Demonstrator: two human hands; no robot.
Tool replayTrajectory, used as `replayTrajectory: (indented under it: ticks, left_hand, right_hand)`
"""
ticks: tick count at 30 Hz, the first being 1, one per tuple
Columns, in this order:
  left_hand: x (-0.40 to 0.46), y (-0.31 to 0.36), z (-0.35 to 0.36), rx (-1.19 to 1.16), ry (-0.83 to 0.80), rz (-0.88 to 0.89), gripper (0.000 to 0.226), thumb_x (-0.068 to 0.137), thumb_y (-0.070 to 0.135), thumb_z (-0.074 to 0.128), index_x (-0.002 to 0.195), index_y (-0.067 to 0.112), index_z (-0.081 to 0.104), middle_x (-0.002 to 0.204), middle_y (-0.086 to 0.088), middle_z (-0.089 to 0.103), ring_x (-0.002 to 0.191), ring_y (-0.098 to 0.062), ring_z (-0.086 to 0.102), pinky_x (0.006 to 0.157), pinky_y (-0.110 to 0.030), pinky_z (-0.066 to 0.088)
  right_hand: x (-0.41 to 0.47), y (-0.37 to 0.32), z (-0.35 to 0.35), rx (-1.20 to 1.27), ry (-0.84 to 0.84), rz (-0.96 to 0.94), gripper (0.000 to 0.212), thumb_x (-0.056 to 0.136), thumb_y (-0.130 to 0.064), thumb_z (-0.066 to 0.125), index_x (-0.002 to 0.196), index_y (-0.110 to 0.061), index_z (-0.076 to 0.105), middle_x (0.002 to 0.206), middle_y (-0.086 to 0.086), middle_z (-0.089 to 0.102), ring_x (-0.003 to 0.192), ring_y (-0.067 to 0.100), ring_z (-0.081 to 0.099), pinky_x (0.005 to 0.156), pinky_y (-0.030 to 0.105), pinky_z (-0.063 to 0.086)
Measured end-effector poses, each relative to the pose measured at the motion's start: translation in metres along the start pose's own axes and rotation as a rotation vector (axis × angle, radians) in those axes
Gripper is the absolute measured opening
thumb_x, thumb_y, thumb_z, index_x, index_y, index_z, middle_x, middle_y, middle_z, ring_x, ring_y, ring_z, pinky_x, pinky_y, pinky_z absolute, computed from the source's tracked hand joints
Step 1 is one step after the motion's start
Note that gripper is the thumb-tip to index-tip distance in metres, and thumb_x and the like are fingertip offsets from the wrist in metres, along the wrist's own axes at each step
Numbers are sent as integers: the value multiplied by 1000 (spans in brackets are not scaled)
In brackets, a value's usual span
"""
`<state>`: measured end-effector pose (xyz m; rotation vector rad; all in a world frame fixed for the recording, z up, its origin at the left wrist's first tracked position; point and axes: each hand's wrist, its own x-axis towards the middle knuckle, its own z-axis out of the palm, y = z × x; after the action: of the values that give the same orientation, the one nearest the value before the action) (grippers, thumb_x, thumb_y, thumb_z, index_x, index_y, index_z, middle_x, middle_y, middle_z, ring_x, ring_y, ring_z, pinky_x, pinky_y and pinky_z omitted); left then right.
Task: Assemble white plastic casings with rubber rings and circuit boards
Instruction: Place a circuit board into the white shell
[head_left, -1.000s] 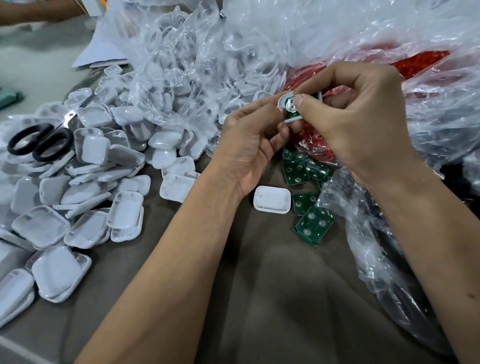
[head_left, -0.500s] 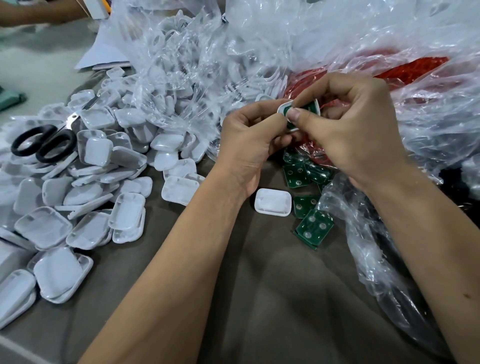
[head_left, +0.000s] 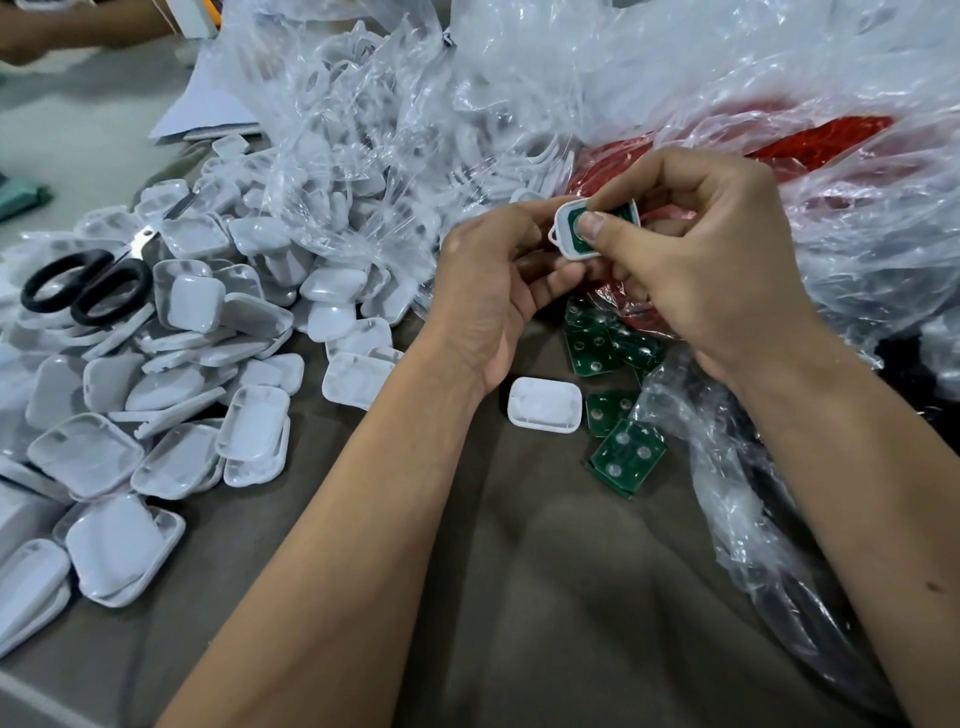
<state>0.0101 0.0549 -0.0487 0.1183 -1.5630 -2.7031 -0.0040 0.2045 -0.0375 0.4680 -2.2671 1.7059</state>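
Across the left side of the grey-brown cloth-covered bench (head_left: 519, 597), a large heap of white rounded-rectangular plastic casing halves (head_left: 156, 364) is lying, and more are being kept in the crumpled clear plastic bags (head_left: 389, 130) along the far edge; judged from this, most of the work is still waiting. A bag of red rubber rings (head_left: 810, 140) is sitting toward the far right corner. Loose green square circuit boards (head_left: 626, 457) are lying near the middle of the bench, just beside one lone white casing half (head_left: 543, 405). A pair of black-handled scissors (head_left: 83, 288) is resting on the heap at the left edge.

One unit is being assembled above the boards: a small white plastic casing (head_left: 569, 236) is being pinched at its edge by the curled fingers of the left hand (head_left: 493, 291), while a green board inside it is being pressed down by the thumb of the right hand (head_left: 701, 260), whose other fingers are curled behind the casing. Whether a ring is already seated cannot be told.

Compared with the earlier frames, the casing is being turned more face-up, so that its green board and white rim are being shown more fully, and the thumb is being moved onto the board's centre.
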Motion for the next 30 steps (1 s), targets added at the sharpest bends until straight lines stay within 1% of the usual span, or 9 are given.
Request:
replayTrajectory:
  ticks: [4,9,13,17,19,20,24,28,30]
  left_hand:
    - [1,-1,-2,-17,-26,20,31,92,-3,40,100,-9,69,79,-19,65,65,-26,62,57,-22,53]
    - [-1,-4,-6,29,-129,94,27,90,-14,53,111,-8,69,82,-13,70,69,-19,68,64,-19,55]
    - [-2,-5,-8,-48,-220,104,34,91,-16,58,123,-9,63,88,-11,71,73,-13,70,69,-18,56]
    - [-2,-3,-7,-109,-226,73,24,97,-3,58,118,2,69,84,-7,73,72,-11,70,67,-15,56]
    - [-2,0,-6,-126,-206,42,17,101,13,57,106,8,73,85,-5,73,71,-11,68,64,-16,56]
    - [-2,1,-6,-140,-199,20,23,103,23,54,107,7,71,88,-5,72,72,-11,66,65,-17,56]
    - [-1,7,-6,-205,-208,-67,42,105,41,45,114,7,67,97,-5,72,79,-12,64,73,-19,57]
    - [-2,8,-6,-276,-231,-149,51,107,47,39,120,6,66,98,-6,74,80,-12,69,72,-18,59]
    - [-3,9,-7,-332,-260,-187,54,106,50,38,122,5,64,98,-6,73,82,-13,69,69,-18,59]
  right_hand:
    - [0,-1,1,64,2,22,11,85,-15,84,85,-19,74,70,-9,72,48,12,61,48,24,47]
    - [0,-3,0,138,17,49,12,85,-10,84,83,-16,73,70,1,72,48,14,61,47,24,47]
    - [0,-7,-1,343,-1,182,14,87,-4,81,80,-11,71,67,12,69,47,17,57,42,22,45]
    - [-1,-13,-2,366,24,155,10,91,-10,78,83,-7,73,67,13,68,47,18,59,43,23,48]
    - [-2,-14,-3,328,8,99,19,97,-21,74,85,-6,74,69,23,66,47,23,59,43,27,49]
    - [-2,-14,-2,291,-6,73,25,98,-28,72,85,-6,75,70,25,65,47,28,57,43,29,48]
    - [-3,-16,-1,185,-42,-11,31,102,-36,66,94,-8,77,67,17,67,46,37,55,42,39,44]
    - [-4,-19,-4,57,45,-114,29,105,-30,63,97,-5,75,63,-7,64,46,10,57,46,23,41]
    - [-5,-22,-5,-31,104,-184,26,105,-28,63,100,-6,76,73,-6,65,57,7,60,55,18,42]
